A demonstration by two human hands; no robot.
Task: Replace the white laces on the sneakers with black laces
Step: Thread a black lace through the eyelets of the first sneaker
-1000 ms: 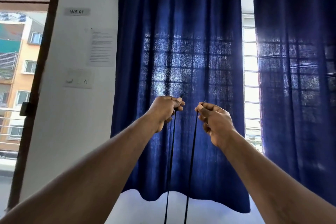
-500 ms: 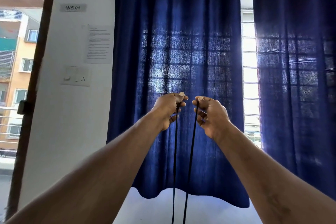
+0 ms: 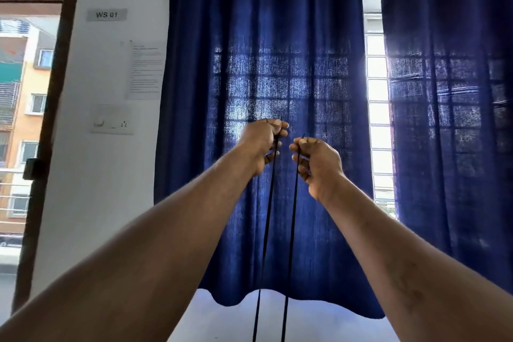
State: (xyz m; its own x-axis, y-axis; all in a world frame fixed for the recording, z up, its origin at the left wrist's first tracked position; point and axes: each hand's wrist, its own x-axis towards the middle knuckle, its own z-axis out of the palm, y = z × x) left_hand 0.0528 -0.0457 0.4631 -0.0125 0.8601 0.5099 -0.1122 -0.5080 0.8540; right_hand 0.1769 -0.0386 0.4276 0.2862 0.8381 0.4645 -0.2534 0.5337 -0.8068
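left hand [image 3: 259, 144], right hand [image 3: 319, 165] pinch laces [image 3: 266, 233]

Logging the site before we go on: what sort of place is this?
Probably an indoor workroom: a wall label reading WS 01, a posted notice, blue curtains over a barred window.

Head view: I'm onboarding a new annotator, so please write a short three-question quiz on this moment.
1. True or false: the left hand and the right hand each pinch one of the black lace strands.
2. Which hand sits higher in the frame? A) left B) right C) level
3. Fill in: the wall sign reads ___.
Key: 1 true; 2 A; 3 WS 01.
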